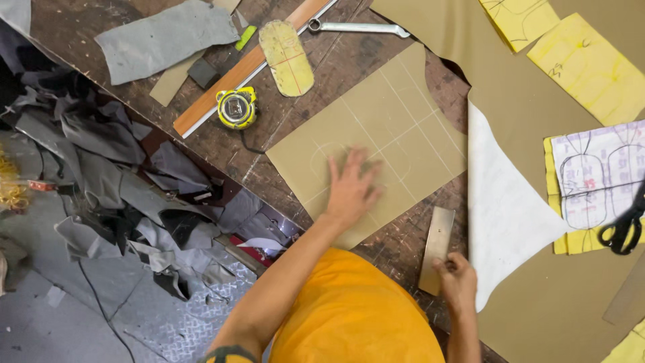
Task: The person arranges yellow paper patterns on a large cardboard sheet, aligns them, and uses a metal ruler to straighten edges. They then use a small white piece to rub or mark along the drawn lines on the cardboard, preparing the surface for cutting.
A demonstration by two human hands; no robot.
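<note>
Scarred brown wood of the workbench (322,67) carries a square olive sheet (403,114) scored with pale lines. Left hand (351,190) lies flat on it, fingers spread; just beside the sheet, right hand (458,281) grips a flat metal blade (437,245).

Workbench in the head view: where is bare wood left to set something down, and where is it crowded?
Bare workbench shows between the tape measure and the marked tan sheet under the left hand, and in a strip by the wrench. Crowded: yellow patterns and scissors at the right edge; the right hand grips a metal plate.
</note>
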